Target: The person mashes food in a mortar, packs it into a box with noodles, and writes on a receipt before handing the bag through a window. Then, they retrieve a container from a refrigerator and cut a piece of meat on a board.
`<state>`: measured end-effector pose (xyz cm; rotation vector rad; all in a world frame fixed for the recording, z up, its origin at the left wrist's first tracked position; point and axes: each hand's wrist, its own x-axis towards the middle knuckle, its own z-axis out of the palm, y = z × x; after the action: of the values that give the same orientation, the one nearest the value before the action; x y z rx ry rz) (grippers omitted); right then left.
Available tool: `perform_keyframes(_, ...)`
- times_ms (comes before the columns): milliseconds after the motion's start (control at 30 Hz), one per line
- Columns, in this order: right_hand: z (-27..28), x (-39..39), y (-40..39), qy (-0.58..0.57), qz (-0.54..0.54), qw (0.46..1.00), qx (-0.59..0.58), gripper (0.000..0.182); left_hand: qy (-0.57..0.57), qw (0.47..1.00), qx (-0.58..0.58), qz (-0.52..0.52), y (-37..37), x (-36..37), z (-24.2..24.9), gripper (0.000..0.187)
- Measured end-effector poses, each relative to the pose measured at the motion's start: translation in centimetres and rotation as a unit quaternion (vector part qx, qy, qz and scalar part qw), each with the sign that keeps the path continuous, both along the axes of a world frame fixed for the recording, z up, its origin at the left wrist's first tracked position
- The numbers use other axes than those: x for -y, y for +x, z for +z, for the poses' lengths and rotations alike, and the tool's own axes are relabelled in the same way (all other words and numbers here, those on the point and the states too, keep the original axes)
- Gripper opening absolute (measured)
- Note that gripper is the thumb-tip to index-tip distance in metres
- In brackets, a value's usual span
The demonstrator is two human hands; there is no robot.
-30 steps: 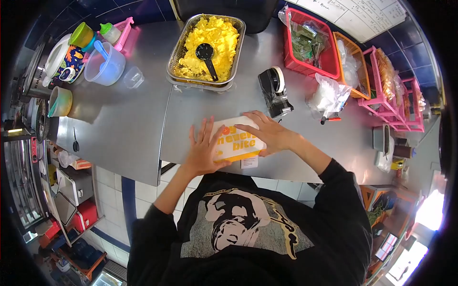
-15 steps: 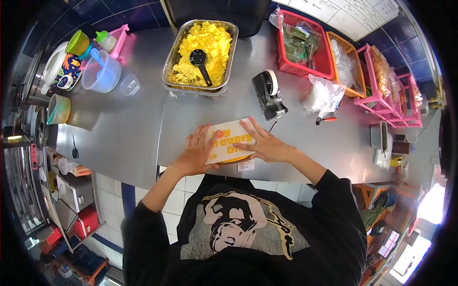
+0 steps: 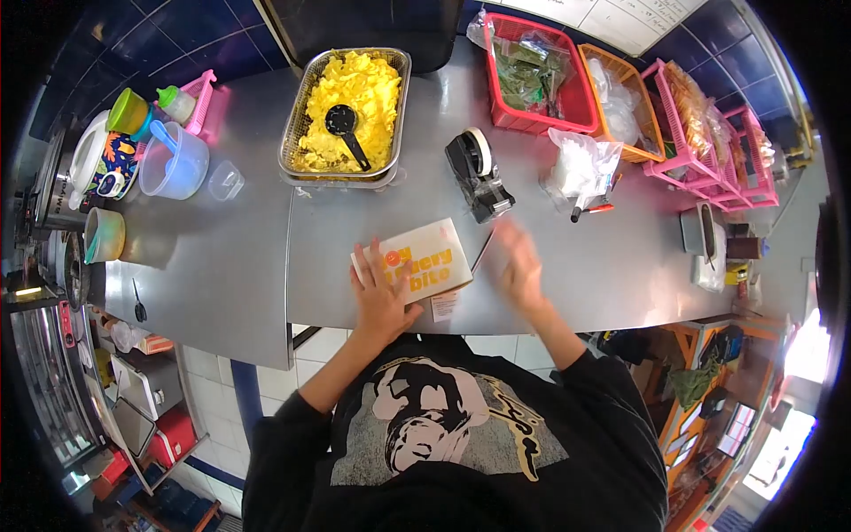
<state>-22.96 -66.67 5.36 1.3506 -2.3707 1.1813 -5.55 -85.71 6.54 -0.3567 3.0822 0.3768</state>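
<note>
On the steel counter, a white cardboard food box (image 3: pixel 434 239) with yellow lettering sits closed in front of me. My left hand (image 3: pixel 383 297) lies on its left part, fingers spread over the lid. To the right of the box, my right hand (image 3: pixel 521 266) is in the air, apart from it and smeared by motion. It is near the black tape dispenser (image 3: pixel 480 182), which holds a roll of tape. A pen (image 3: pixel 483 251) lies between the box and my right hand. A small printed card (image 3: pixel 444 307) sticks out at the box's front edge.
A metal tray (image 3: pixel 285 151) of yellow food with a black scoop (image 3: pixel 341 121) stands behind the box. Red basket (image 3: pixel 541 120), orange basket (image 3: pixel 651 146) and pink racks line the back right. Plastic tubs (image 3: pixel 182 168) stand left; scissors (image 3: pixel 139 303) lie near the left edge.
My right hand has left the box lid and moved right, toward the tape dispenser. The left hand stays on the box, which now shows closed with its side visible. The view has shifted slightly.
</note>
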Motion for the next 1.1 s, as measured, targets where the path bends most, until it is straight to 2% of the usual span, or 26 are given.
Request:
perform_keyframes(33, 2.6, 1.2, -1.5, -0.017, -0.121, 0.993, 0.003, 0.054, -0.002, 0.998, -0.049, 0.026, -0.1, -0.5, -0.6, 0.074)
perform_keyframes(67, 2.3, 1.8, -3.1, -0.043, -0.176, 0.980, 0.084, 0.043, -0.004, 0.994, -0.097, 0.051, -0.2, -0.9, -1.3, 0.074)
perform_keyframes(100, 2.1, 2.3, -4.7, -0.069, -0.229, 0.957, 0.164, 0.032, -0.004, 0.994, -0.097, 0.048, -0.2, -1.1, -2.0, 0.074)
perform_keyframes(133, 2.1, 2.8, -6.2, -0.070, -0.231, 0.957, 0.163, 0.032, -0.025, 0.990, -0.122, 0.061, -0.4, -1.2, -2.5, 0.073)
perform_keyframes(167, 2.0, 3.4, -7.6, -0.023, -0.228, 0.908, 0.351, 0.020, -0.047, 0.985, -0.147, 0.074, -0.5, -1.4, -3.0, 0.073)
perform_keyframes(200, 2.1, 3.8, -8.4, 0.027, -0.216, 0.823, 0.525, 0.011, -0.048, 0.985, -0.148, 0.075, -0.6, -1.6, -2.9, 0.073)
perform_keyframes(233, 2.1, 4.0, -8.9, 0.025, -0.214, 0.823, 0.525, 0.011, -0.052, 0.985, -0.142, 0.089, -0.7, -1.9, -2.8, 0.072)
perform_keyframes(300, 2.1, 4.4, -9.4, 0.035, -0.153, 0.761, 0.629, 0.020, -0.057, 0.984, -0.137, 0.102, -0.8, -2.4, -2.5, 0.072)
perform_keyframes(433, 0.4, 3.6, -8.7, -0.033, -0.098, 0.758, 0.644, 0.021, -0.041, 0.984, -0.114, 0.130, -1.0, -2.8, -1.7, 0.066)
perform_keyframes(500, -0.3, 2.7, -7.2, -0.273, 0.003, 0.758, 0.592, 0.023, -0.034, 0.984, -0.114, 0.136, -1.1, -2.8, -1.4, 0.066)
perform_keyframes(533, -1.4, 2.1, -6.3, -0.270, 0.005, 0.757, 0.594, 0.023, -0.026, 0.985, -0.106, 0.134, -1.0, -2.8, -1.3, 0.067)
perform_keyframes(600, -3.0, 1.4, -4.6, -0.293, 0.009, 0.835, 0.466, 0.019, -0.019, 0.986, -0.098, 0.133, -1.1, -2.7, -1.3, 0.068)
perform_keyframes(667, -3.7, 1.2, -4.0, -0.300, 0.003, 0.849, 0.435, 0.020, -0.021, 0.986, -0.106, 0.126, -1.0, -2.7, -1.4, 0.067)
perform_keyframes(767, -4.1, 1.0, -4.5, -0.175, -0.104, 0.911, 0.360, 0.019, -0.006, 0.986, -0.114, 0.124, -1.1, -2.7, -1.3, 0.067)
perform_keyframes(800, -3.7, 0.8, -4.4, -0.177, -0.107, 0.910, 0.359, 0.019, -0.006, 0.986, -0.114, 0.119, -1.1, -2.8, -1.3, 0.067)
perform_keyframes(867, -2.8, 0.7, -4.2, -0.146, -0.262, 0.891, 0.340, 0.017, -0.006, 0.984, -0.121, 0.130, -1.3, -2.9, -1.3, 0.068)
perform_keyframes(900, -2.8, 0.3, -3.5, -0.160, -0.300, 0.904, 0.261, 0.014, -0.006, 0.983, -0.124, 0.132, -1.6, -2.9, -1.3, 0.068)
perform_keyframes(967, -0.9, -0.5, -0.5, -0.109, -0.278, 0.877, 0.377, 0.006, -0.021, 0.985, -0.104, 0.135, -1.3, -3.0, -1.2, 0.070)
perform_keyframes(1033, -1.3, 0.5, 4.4, -0.162, -0.193, 0.812, 0.526, 0.007, -0.020, 0.986, -0.102, 0.127, -1.1, -3.0, -1.5, 0.071)
perform_keyframes(1067, -0.4, 1.4, 6.1, -0.104, -0.129, 0.853, 0.495, 0.013, -0.022, 0.986, -0.106, 0.123, -1.3, -2.9, -1.6, 0.071)
perform_keyframes(1100, 1.1, 3.0, 7.3, -0.100, -0.117, 0.833, 0.532, 0.023, -0.022, 0.987, -0.105, 0.121, -1.3, -2.9, -1.8, 0.071)
